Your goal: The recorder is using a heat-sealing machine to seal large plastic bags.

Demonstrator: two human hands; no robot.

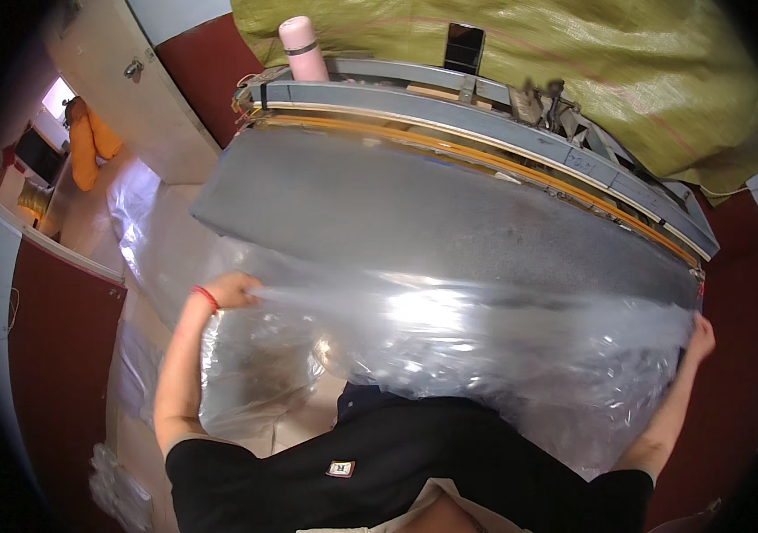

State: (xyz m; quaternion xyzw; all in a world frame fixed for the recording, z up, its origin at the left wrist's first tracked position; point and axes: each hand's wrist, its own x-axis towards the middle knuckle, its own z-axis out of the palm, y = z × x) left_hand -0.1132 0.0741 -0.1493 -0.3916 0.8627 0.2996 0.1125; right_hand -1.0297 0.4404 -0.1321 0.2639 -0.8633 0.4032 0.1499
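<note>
A large clear plastic sheet (450,346) stretches across the near edge of a grey work table (414,213) and hangs down in front of me. My left hand (232,290), with a red band at the wrist, grips the sheet's left end. My right hand (701,339) grips its right end at the table's near right corner. Both arms are spread wide and the plastic is pulled taut between them.
A long grey bar with an orange strip (485,133) runs along the table's far edge. A pink bottle (303,49) and a dark phone (465,46) stand behind it, before a yellow-green tarp (610,62). More plastic (143,231) lies on the floor at left.
</note>
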